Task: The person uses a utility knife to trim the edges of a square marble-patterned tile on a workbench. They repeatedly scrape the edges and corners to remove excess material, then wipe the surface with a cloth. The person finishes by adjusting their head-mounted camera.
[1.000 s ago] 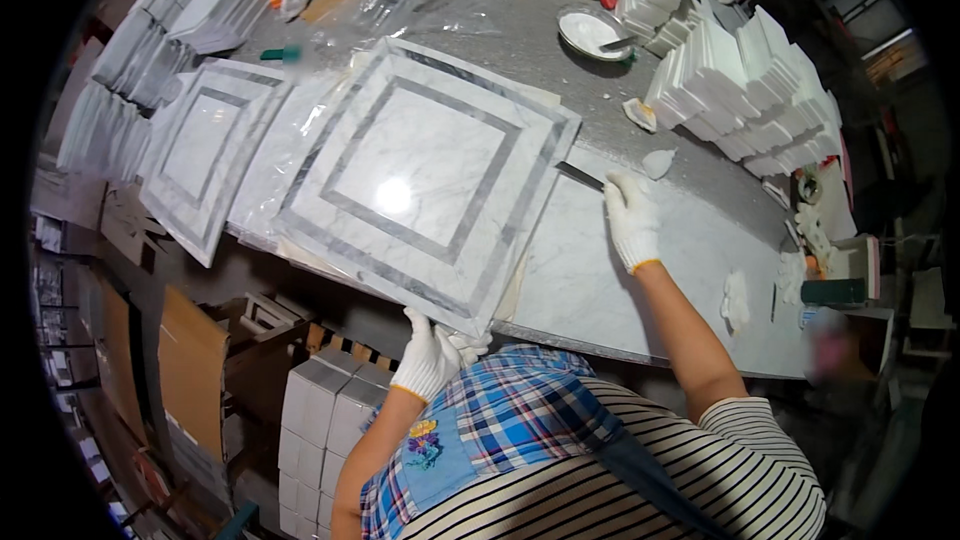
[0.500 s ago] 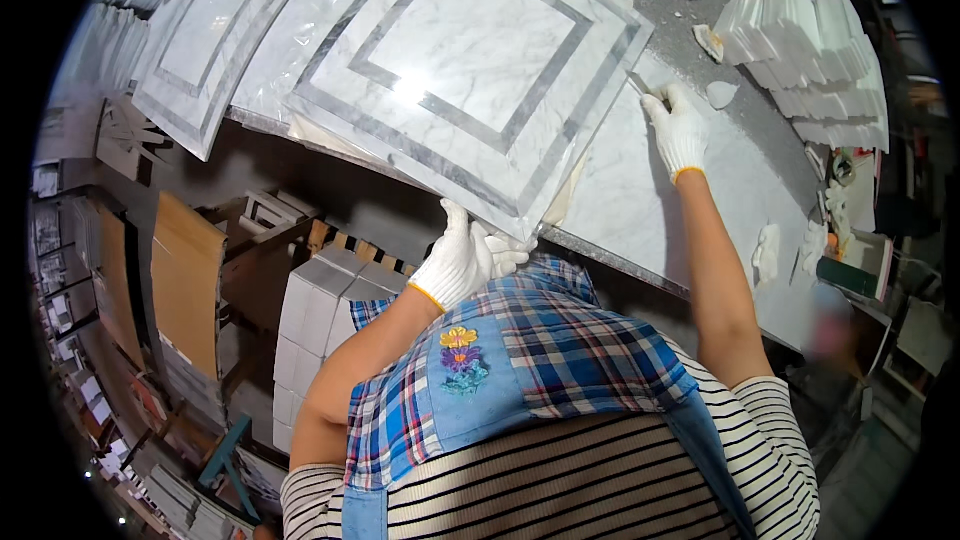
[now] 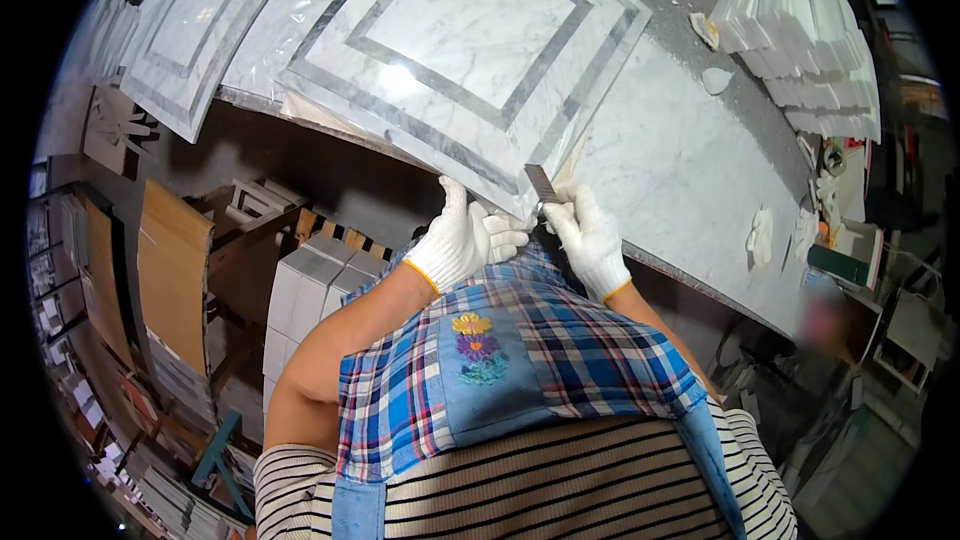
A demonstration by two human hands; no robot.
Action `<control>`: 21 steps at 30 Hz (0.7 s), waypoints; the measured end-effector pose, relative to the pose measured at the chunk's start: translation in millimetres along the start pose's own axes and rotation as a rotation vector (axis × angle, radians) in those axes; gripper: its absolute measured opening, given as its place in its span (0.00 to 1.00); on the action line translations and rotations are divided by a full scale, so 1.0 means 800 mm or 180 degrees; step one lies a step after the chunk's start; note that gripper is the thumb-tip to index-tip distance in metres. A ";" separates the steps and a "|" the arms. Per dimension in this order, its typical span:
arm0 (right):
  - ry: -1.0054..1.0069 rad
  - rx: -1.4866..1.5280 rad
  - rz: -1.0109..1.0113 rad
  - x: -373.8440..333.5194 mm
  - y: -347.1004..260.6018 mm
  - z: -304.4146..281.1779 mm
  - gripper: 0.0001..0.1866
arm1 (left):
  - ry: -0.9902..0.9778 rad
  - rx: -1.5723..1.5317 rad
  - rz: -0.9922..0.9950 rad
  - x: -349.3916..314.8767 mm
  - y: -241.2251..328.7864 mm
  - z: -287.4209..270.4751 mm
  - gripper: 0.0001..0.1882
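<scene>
A square marble panel (image 3: 470, 30), white with grey inlaid bands, overhangs the near edge of the worktop with one corner toward me. Clear film appears to cover its surface. Against the near edge by that corner rests my left hand (image 3: 468, 235), in a white knit glove, thumb raised apart from its loosely bent fingers. My right hand (image 3: 590, 235), gloved likewise, pinches a flat, dark metal scraper blade (image 3: 540, 182). The blade lies at the panel's near corner, close to the left fingertips. Whether it cuts into the film there is too small to tell.
A second banded panel (image 3: 190, 30) lies at the left. Stacked white tiles (image 3: 800, 50) stand at the back right. A loose white glove (image 3: 760, 238) lies on the pale marble slab (image 3: 680, 150). Boxes (image 3: 310, 285) and a cardboard sheet (image 3: 172, 275) stand below, left.
My right hand has come from the panel's right-hand edge down and left to the near corner, with the blade still in it. The left hand has stayed about where it was.
</scene>
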State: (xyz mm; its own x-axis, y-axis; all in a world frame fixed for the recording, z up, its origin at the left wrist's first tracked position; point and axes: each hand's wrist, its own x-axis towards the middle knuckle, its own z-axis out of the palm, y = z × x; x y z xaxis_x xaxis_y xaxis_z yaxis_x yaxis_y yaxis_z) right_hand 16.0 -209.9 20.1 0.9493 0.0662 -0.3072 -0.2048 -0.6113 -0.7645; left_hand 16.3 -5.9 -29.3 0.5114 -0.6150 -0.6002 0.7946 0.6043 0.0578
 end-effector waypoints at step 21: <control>0.0645 -0.0741 -0.0738 -0.026 0.013 0.048 0.24 | 0.0056 -0.0022 -0.0157 -0.007 0.005 0.007 0.58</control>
State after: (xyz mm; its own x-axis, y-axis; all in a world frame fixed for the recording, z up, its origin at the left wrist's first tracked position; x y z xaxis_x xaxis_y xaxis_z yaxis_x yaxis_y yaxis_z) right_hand -15.1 -187.5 -2.8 0.9967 0.0806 -0.0051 0.0583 -0.7626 -0.6443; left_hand 18.5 -2.8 -21.7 0.4658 -0.6351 -0.6161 0.8164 0.5770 0.0225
